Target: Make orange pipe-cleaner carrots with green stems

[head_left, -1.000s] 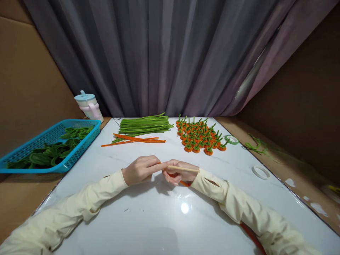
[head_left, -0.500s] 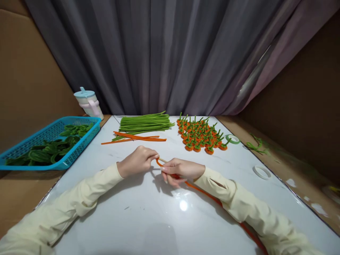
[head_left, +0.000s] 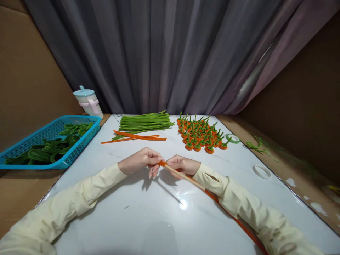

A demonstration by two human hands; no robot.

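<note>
Head view: green stems, orange strands, carrot pieces beyond stick.

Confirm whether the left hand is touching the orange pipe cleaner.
Touching. Head view: the left hand pinches the orange pipe cleaner at the tip of the wooden stick in the right hand.

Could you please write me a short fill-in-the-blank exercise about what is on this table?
1. The left hand and right hand meet at a thin stick whose tip is wrapped with an ____ pipe cleaner.
2. The dark green leaves lie in a ____ basket.
3. The tape roll beside the finished orange pieces is ____; the other roll is white.
Missing words: orange; blue; green.
</note>
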